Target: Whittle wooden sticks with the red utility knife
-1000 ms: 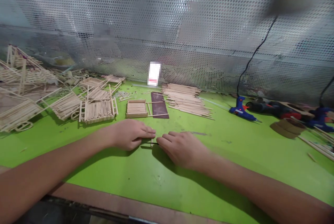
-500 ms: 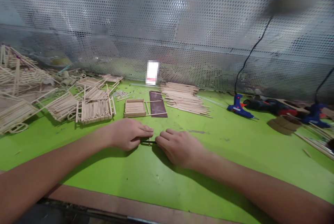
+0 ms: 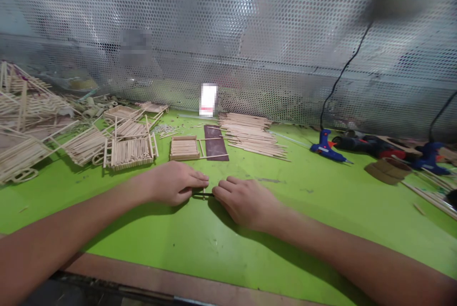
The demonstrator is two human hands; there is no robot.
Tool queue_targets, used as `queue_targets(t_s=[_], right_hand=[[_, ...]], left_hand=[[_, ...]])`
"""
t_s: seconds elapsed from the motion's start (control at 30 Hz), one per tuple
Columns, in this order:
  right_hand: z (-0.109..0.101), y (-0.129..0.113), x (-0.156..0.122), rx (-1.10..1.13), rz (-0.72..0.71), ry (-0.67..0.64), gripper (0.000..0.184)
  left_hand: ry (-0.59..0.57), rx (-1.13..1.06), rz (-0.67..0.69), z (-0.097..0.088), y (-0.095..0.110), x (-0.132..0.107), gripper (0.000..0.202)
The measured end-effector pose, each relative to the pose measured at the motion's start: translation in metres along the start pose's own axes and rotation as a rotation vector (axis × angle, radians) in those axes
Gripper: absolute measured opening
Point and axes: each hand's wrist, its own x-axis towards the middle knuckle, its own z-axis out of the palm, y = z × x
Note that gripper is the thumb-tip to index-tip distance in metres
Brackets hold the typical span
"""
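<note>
My left hand (image 3: 174, 183) rests low on the green table, fingers pressed together over a short, thin wooden stick (image 3: 204, 191), most of which they hide. My right hand (image 3: 246, 201) is closed around one end of a narrow black strip (image 3: 203, 195), which looks like a thin blade. This strip lies across the stick, and its left end reaches my left thumb. Just beyond my hands sits a small frame of wooden sticks (image 3: 184, 148), its two long sticks reaching over a dark brown rectangular piece (image 3: 215, 142).
Loose wooden sticks (image 3: 253, 134) are piled at the back. Several stick-built pieces (image 3: 130, 151) crowd the left side. A blue glue gun (image 3: 326, 146) with a black cord, a brown curved piece (image 3: 388, 171) and a second blue glue gun (image 3: 432, 158) stand right. Perforated metal sheeting (image 3: 228, 34) closes the back.
</note>
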Motion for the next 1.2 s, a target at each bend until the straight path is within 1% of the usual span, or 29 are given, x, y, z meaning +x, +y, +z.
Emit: queue_targets(t_s=[0.13, 0.27, 0.37, 0.47, 0.67, 0.9, 1.07, 1.2], right_hand=[[-0.001, -0.001, 0.0, -0.001, 0.007, -0.004, 0.018], [0.002, 0.001, 0.002, -0.008, -0.015, 0.029, 0.017], [0.006, 0.003, 0.003, -0.016, -0.049, 0.063, 0.014], [0.01, 0.006, 0.002, -0.012, -0.061, 0.083, 0.012], [0.016, 0.009, 0.0, 0.019, -0.1, 0.125, 0.013], [0.015, 0.007, 0.003, 0.04, -0.105, 0.122, 0.012], [0.012, 0.001, 0.012, 0.046, -0.105, 0.104, 0.014], [0.01, -0.002, 0.016, 0.051, -0.107, 0.105, 0.014]], left_hand=[[0.045, 0.043, 0.03, 0.001, 0.0, 0.001, 0.044], [0.127, 0.126, 0.094, 0.001, 0.004, 0.004, 0.03], [0.126, 0.159, 0.128, 0.005, 0.008, 0.007, 0.019], [0.13, 0.2, 0.149, 0.011, 0.01, 0.009, 0.015], [0.17, 0.231, 0.197, 0.017, 0.011, 0.01, 0.017], [0.18, 0.216, 0.257, 0.012, 0.008, 0.01, 0.019], [0.186, 0.243, 0.249, 0.008, 0.007, 0.001, 0.02], [0.227, 0.294, 0.215, 0.012, 0.005, -0.007, 0.018]])
